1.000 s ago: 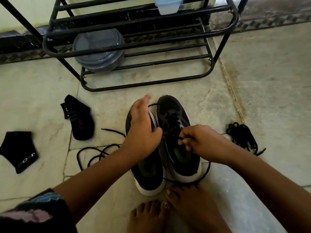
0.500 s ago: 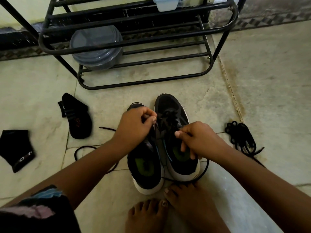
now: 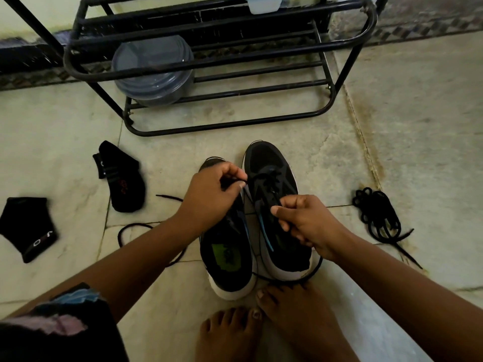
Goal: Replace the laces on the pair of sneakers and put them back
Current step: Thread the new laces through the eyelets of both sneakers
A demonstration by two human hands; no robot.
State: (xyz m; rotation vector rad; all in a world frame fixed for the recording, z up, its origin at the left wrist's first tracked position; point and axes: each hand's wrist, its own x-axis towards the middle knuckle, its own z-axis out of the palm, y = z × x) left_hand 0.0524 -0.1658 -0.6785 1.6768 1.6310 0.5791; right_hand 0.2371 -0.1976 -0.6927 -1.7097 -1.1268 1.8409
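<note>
Two black sneakers with white soles stand side by side on the floor, toes pointing away from me: the left sneaker [image 3: 227, 259] and the right sneaker [image 3: 269, 163]. My left hand [image 3: 209, 197] hovers over the left sneaker's front and pinches one end of a black lace [image 3: 264, 178] threaded through the right sneaker. My right hand [image 3: 305, 223] rests over the right sneaker's tongue and pinches the other part of that lace, which loops around the heel [image 3: 311, 273]. A loose black lace [image 3: 130, 228] lies on the floor left of the shoes. A bundled black lace [image 3: 376, 215] lies at the right.
A black metal shoe rack [image 3: 224, 58] stands just beyond the sneakers, holding a grey lidded tub [image 3: 154, 71] and a pale blue box [image 3: 264, 3]. Two black socks [image 3: 122, 178] [image 3: 28, 228] lie on the tiled floor at the left. My bare feet [image 3: 261, 325] sit behind the heels.
My left hand dropped from an open pose above the left sneaker and closed on the lace end. The right hand stayed on the lace over the right sneaker.
</note>
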